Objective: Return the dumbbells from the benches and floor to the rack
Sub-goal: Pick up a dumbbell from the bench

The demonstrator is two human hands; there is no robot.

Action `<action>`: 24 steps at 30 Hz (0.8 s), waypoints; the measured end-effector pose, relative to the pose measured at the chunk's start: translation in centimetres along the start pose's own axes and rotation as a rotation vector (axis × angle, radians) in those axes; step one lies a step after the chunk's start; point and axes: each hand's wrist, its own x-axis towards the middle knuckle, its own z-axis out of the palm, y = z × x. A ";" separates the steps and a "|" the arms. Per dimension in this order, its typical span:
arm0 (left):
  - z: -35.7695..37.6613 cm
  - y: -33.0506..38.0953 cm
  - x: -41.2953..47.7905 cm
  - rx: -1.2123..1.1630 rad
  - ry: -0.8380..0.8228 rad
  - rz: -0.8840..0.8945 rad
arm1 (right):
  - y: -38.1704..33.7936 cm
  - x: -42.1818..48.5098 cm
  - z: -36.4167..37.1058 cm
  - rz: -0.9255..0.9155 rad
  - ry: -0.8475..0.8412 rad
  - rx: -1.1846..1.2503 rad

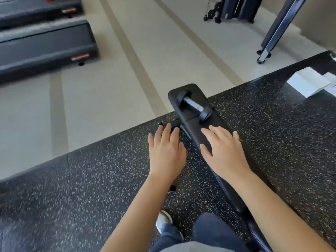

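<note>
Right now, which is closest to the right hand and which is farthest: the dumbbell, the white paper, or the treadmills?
From the right hand:
1. Dumbbell, just ahead on the bench.
2. White paper, on the floor off to the right.
3. Treadmills, far across on the left.

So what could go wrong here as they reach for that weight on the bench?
The dumbbell lies across the far end of the narrow bench, its heads near both edges; a nudge might roll it off onto the floor. Both the left hand and the right hand are open and empty, so a hasty one-handed grab could slip. A foot stands close beside the bench, where a dropped weight could land.
</note>
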 end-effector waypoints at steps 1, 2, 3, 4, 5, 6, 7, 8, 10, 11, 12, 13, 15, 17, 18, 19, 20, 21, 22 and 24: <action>0.3 -0.5 1.1 0.002 -0.025 0.002 | -0.1 0.9 0.2 0.016 -0.006 -0.001; 0.6 -1.0 2.1 0.001 -0.043 0.006 | -0.1 1.8 0.4 0.029 -0.005 0.001; 0.9 -1.3 3.1 -0.006 -0.053 0.015 | 0.1 2.7 0.6 0.041 0.002 0.003; 1.2 -1.5 4.2 -0.018 -0.059 0.026 | 0.2 3.7 0.7 0.054 0.006 0.002; 1.6 -1.7 5.4 -0.030 -0.065 0.039 | 0.5 4.9 0.7 0.065 0.008 -0.002; 2.0 -1.8 6.7 -0.035 -0.070 0.053 | 0.7 6.2 0.8 0.072 0.014 -0.004; 2.4 -1.9 8.1 -0.036 -0.074 0.062 | 1.1 7.5 0.9 0.074 0.023 -0.005; 3.0 -2.0 9.5 -0.035 -0.075 0.066 | 1.5 9.0 1.0 0.075 0.032 -0.006; 4.1 -1.9 12.7 -0.038 -0.063 0.072 | 2.7 12.0 1.4 0.078 0.049 -0.010; 4.8 -1.7 14.5 -0.040 -0.052 0.081 | 3.4 13.7 1.7 0.079 0.056 -0.014; 5.4 -1.4 16.3 -0.042 -0.047 0.092 | 4.2 15.3 1.8 0.079 0.056 -0.020; 6.1 -1.0 18.1 -0.041 -0.054 0.106 | 5.2 17.0 1.9 0.081 0.048 -0.029; 7.5 -0.1 21.7 -0.037 -0.096 0.130 | 7.4 20.3 2.0 0.095 0.034 -0.042; 8.8 0.8 25.3 -0.036 -0.111 0.149 | 9.4 23.3 2.0 0.119 0.039 -0.044; 9.4 1.1 26.9 -0.034 -0.098 0.165 | 10.2 24.6 2.2 0.120 0.048 -0.039; 10.1 1.2 28.4 -0.026 -0.074 0.184 | 11.0 25.9 2.5 0.115 0.059 -0.034; 10.8 1.1 29.7 -0.014 -0.049 0.197 | 11.6 27.2 2.7 0.107 0.066 -0.034; 11.4 1.0 30.9 -0.006 -0.041 0.201 | 12.1 28.3 3.0 0.104 0.067 -0.036; 12.1 0.7 31.9 -0.004 -0.051 0.194 | 12.5 29.3 3.4 0.106 0.068 -0.036; 13.4 -0.2 33.5 -0.002 -0.078 0.181 | 13.3 31.0 4.5 0.106 0.072 -0.027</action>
